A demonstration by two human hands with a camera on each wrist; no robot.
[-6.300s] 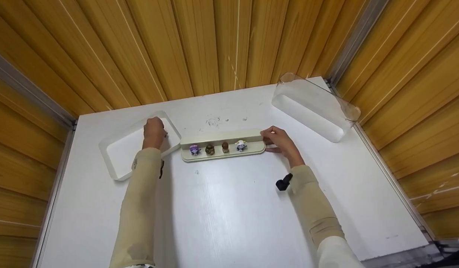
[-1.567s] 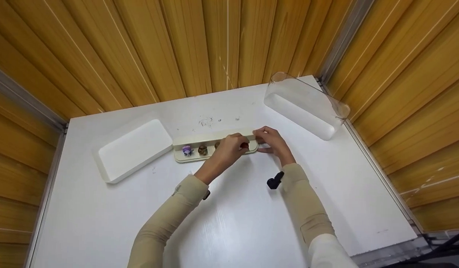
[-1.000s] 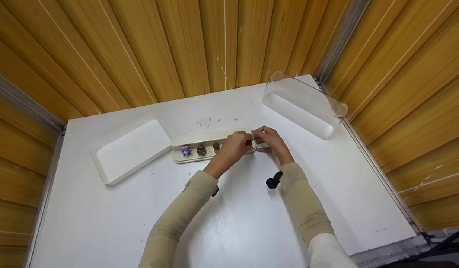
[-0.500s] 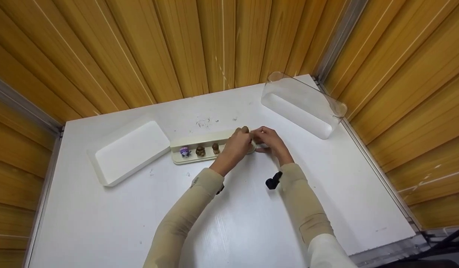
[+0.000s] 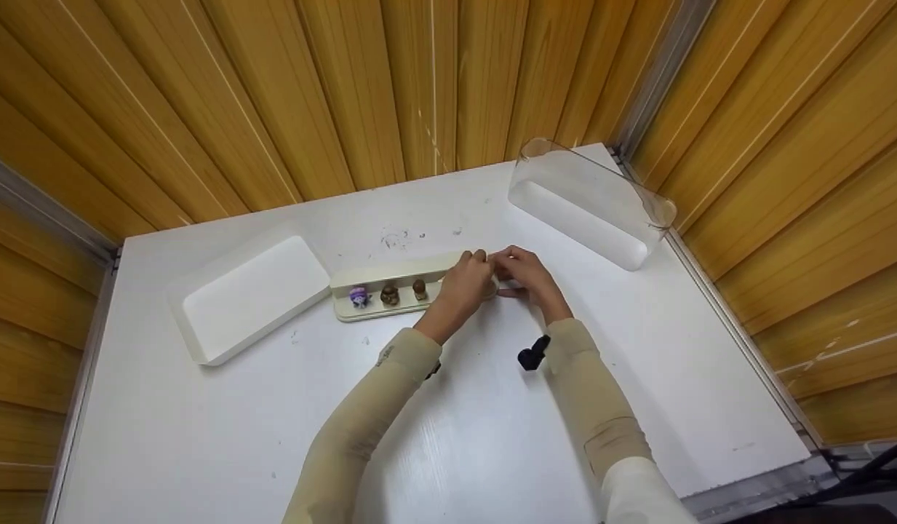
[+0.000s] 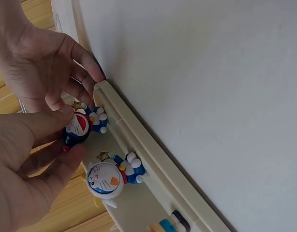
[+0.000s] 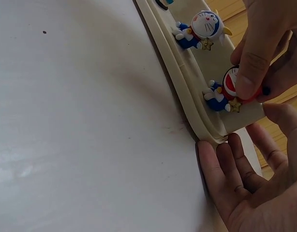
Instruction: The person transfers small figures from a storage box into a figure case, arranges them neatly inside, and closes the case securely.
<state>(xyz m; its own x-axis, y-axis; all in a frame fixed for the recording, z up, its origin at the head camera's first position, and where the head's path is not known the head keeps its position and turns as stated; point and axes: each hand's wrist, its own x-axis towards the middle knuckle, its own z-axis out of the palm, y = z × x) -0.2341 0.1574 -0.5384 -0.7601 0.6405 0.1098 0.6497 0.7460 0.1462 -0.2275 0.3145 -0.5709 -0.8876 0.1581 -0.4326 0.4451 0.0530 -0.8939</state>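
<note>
A long cream display stand point(image 5: 390, 272) with a raised back ledge lies mid-table. My left hand point(image 5: 463, 287) pinches a small blue cat figurine point(image 6: 77, 129) between thumb and fingers at the stand's right end. The figurine's feet are down at the stand's surface; it has a red open mouth and a gold star. Beside it stands a white-hooded blue cat figurine point(image 7: 205, 25). Farther left are a brown figurine point(image 5: 419, 289), another brown figurine point(image 5: 389, 294) and a purple-topped figurine point(image 5: 359, 296). My right hand point(image 5: 532, 276) grips the stand's right end.
An open white box point(image 5: 255, 295) lies at the left, its near right edge close to the stand. At the back right stands a clear cover point(image 5: 590, 207), wall-high and rounded at its ends. Wood-patterned panels point(image 5: 390, 94) border the table at the back and sides.
Several seconds ago my left hand was in the white box; it has since carried the figurine to the stand's right end. Lately it shifts only slightly there. My right hand stays at the stand.
</note>
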